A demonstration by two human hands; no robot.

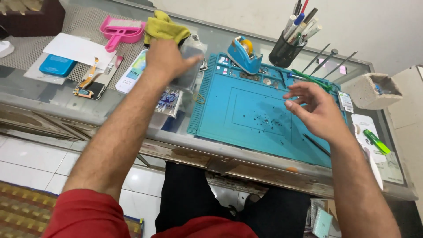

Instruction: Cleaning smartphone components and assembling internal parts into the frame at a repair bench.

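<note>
Your left hand (pixel 169 59) sits upper left of centre in the frame, its fingers closed around a blurred dark flat device (pixel 188 61), just below the yellow cloth (pixel 164 27). Your right hand (pixel 315 110) hovers right of centre over the blue work mat (pixel 246 110) on the table (pixel 57 99), fingers loosely spread and empty.

The left hand (pixel 169 59) is motion-blurred, hiding part of the clear packet (pixel 189 66) it grips.

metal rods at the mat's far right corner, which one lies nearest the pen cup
The leftmost metal rod, its tip pointing toward the black pen cup; the other two lie farther right.
</note>
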